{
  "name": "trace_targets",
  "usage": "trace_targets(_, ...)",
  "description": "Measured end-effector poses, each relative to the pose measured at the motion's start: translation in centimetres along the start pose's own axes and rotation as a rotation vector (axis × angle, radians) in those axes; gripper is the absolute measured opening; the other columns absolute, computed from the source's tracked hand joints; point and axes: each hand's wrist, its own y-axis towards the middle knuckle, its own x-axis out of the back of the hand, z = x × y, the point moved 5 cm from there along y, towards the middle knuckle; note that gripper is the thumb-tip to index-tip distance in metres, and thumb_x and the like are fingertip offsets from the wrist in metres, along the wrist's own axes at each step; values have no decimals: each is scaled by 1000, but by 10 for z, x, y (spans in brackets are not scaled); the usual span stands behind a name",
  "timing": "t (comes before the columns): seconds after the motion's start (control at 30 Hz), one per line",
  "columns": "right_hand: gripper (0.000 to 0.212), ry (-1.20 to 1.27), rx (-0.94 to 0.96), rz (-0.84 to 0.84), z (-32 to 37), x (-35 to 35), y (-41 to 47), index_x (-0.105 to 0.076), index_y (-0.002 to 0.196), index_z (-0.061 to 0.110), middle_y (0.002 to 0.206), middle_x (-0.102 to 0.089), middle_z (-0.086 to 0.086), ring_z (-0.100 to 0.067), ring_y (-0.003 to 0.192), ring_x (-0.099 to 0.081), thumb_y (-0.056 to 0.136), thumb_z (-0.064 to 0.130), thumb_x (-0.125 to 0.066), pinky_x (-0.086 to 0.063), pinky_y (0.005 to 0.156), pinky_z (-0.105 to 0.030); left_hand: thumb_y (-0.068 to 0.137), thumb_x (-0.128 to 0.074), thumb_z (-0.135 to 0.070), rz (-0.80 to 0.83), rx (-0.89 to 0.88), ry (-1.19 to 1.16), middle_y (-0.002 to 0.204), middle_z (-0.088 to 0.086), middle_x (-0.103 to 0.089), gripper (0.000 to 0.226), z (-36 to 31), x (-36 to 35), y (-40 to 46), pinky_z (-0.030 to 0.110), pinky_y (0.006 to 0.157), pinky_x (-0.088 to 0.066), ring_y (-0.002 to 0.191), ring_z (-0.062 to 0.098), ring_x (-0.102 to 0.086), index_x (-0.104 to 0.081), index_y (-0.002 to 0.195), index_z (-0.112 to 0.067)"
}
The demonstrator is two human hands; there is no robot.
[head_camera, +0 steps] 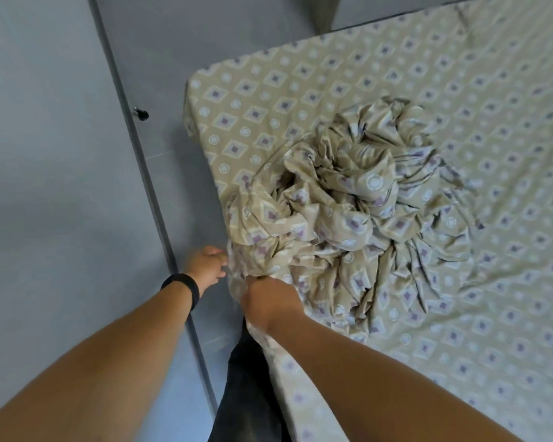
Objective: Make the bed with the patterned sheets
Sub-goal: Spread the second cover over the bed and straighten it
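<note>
Farthest left of the bed stands a grey wall (pixel 45 154), with a dark vertical strip (pixel 134 145) running down it and a small dark knob (pixel 141 113) just beside that strip. Between the wall and the bed you can see a narrow band of grey floor (pixel 173 148).

Your left hand (pixel 206 266), with a black wristband (pixel 183 288) above it, is at the bed's near-left edge, its fingers curled against the rim of the bunched sheet (pixel 348 212); blur keeps you from telling whether it truly pinches the cloth. Just right of it, your right hand (pixel 268 301) is clenched on the same fabric where it spills over the bed's edge, knuckles up. Below your hands, a dark trouser leg (pixel 246 387) stands against the side of the bed.

The bunched sheet, beige with purple diamonds and white circles, lies heaped in crumpled folds on the bed's left half, reaching from your hands inward. Under it, the mattress (pixel 460 90) already wears a matching patterned cover, stretched mostly flat, with creases fanning out from the heap toward the right.
</note>
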Motion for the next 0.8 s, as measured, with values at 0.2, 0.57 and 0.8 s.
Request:
trace_targets(0.2, 24, 32, 333, -530, 45, 122, 1, -60, 105, 11, 97, -60, -7, -28, 83, -57, 95, 26, -44, -39, 58, -34, 104, -47, -14, -55, -124, -35, 88, 6, -64, 17, -81, 30, 1, 26, 63, -50, 68, 16, -59, -64, 102, -15)
trace_targets(0.57, 41, 58, -257, 149, 32, 107, 201, -62, 123, 16, 119, -66, -9, -32, 110, -63, 98, 45, -47, -46, 84, -40, 102, -58, -33, -36, -154, -378, 90, 3, -68, 16, -161, 62, 120, 32, 65, -55, 74, 20, -63, -61, 92, -21)
trace_targets(0.8, 26, -123, -225, 55, 45, 98, 212, -63, 118, 13, 116, -68, -7, -28, 106, -68, 99, 5, -47, -42, 74, -36, 104, -56, -26, -17, -134, -293, 81, 3, -69, 22, -158, 71, 142, 28, 62, -55, 72, 19, -65, -61, 85, -17)
